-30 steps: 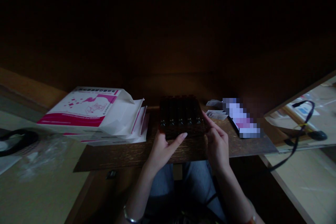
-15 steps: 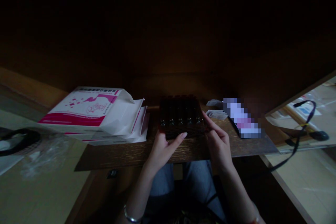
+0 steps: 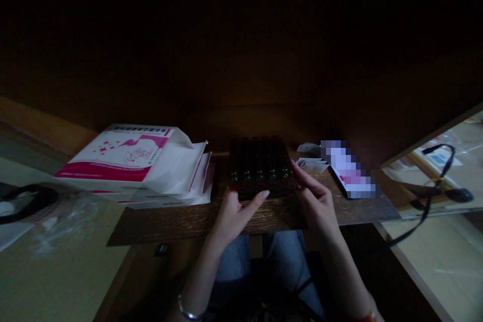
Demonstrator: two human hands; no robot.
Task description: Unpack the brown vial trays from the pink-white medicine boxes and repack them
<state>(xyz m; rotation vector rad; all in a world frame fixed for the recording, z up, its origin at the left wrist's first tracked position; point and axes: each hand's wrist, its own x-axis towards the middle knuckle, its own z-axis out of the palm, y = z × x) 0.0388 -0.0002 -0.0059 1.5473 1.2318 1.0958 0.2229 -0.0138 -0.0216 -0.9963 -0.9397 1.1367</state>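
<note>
A dark, reddish-brown tray (image 3: 260, 158) sits at the middle of the board, with several dark glass vials lying side by side in it; dim light hides finer detail. My left hand (image 3: 236, 211) grips its near left corner, the thumb stretched along the front edge and the other fingers out of sight beneath or behind it. At the near right corner, my right hand (image 3: 317, 201) pinches the tray's side, its index finger laid along the edge. Small pale packets (image 3: 312, 163) lie just beyond the right hand.
White-and-pink boxes (image 3: 124, 153) are stacked on the left of the dark wooden board (image 3: 162, 224). A phone (image 3: 349, 173) with a blurred-out screen lies on the right. A black strap (image 3: 428, 206) hangs at far right, and clear plastic wrap (image 3: 62, 226) is at lower left.
My right hand and forearm have shifted slightly to the right, still at the tray's side. The left hand and the tray stay put.
</note>
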